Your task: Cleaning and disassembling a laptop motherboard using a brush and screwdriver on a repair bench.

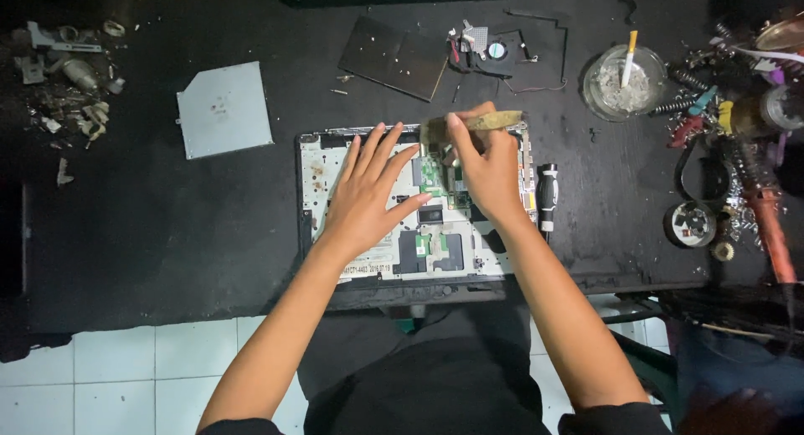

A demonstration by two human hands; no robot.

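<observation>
The left hand (368,192) lies flat with fingers spread on the opened laptop chassis (331,180). Beside it, the right hand (490,171) pinches a worn brush (486,122) over the exposed green board (431,174). Bristles could snag small parts or sweep grit deeper. A screwdriver (547,196) right of those fingers could roll; beyond lie a fan assembly (490,50) and ashtray (624,83) on the bench (151,217)

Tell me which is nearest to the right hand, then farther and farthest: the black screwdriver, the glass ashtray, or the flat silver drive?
From the right hand:
1. Black screwdriver, just to its right.
2. Glass ashtray, up and to the right.
3. Flat silver drive, far left, beyond the left hand.
</observation>
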